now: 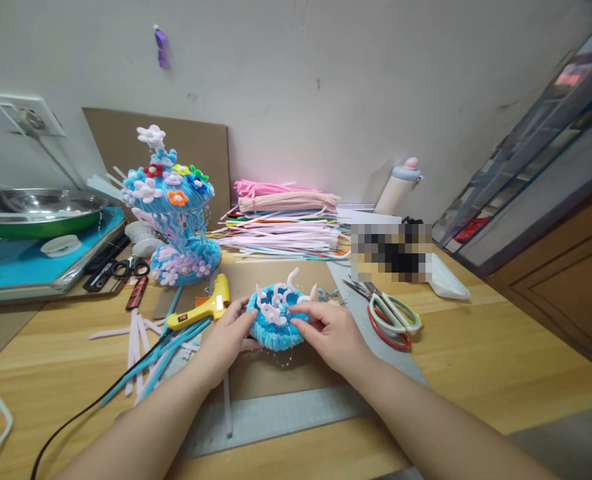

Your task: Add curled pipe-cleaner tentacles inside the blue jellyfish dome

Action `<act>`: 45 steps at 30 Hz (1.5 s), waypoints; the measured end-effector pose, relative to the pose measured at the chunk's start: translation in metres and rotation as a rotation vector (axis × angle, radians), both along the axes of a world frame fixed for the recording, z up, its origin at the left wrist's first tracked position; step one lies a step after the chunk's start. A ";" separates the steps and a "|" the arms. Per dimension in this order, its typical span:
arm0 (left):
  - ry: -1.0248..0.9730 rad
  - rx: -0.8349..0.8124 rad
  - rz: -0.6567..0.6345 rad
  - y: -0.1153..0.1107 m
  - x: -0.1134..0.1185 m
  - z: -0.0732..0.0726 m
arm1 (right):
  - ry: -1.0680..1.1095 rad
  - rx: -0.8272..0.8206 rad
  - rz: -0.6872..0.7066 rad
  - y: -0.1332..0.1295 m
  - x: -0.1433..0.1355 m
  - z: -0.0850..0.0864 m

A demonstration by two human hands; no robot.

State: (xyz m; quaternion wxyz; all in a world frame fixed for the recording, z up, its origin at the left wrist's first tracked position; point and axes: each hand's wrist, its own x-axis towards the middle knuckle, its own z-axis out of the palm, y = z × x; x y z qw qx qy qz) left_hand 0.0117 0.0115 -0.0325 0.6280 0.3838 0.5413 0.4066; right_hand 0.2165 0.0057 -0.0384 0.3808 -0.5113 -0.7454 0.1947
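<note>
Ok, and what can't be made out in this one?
All in the head view:
What, if anything, the right hand pinches: too small to tell.
Underside of the blue fuzzy piece: hidden by its own wall.
Dark items toward the right: covered by a pixelated patch.
Left end of the green basin: cut off by the left edge.
Rest of the white loop: also cut off there.

I can't make out whether the right hand (332, 332) pinches anything; it's too small. The left hand (232, 331) partly disappears behind the fuzzy blue piece (278, 337). Beyond the right hand, pixelation masks a dark object (400, 257); far left of the left hand, my view crops the green bowl (36, 231).
</note>
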 end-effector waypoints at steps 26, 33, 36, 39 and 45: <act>-0.003 0.034 0.005 -0.002 0.000 0.002 | -0.285 0.381 0.273 -0.016 0.005 0.029; -0.016 0.030 0.012 -0.002 0.000 0.001 | -0.284 0.332 0.259 -0.013 0.007 0.028; -0.022 0.028 0.014 -0.002 0.000 0.002 | -0.273 0.323 0.249 -0.012 0.008 0.027; -0.026 0.026 0.017 -0.003 0.000 0.002 | -0.253 0.321 0.248 -0.011 0.009 0.026; -0.014 0.025 0.031 -0.002 0.001 0.003 | -0.242 0.316 0.248 -0.012 0.009 0.025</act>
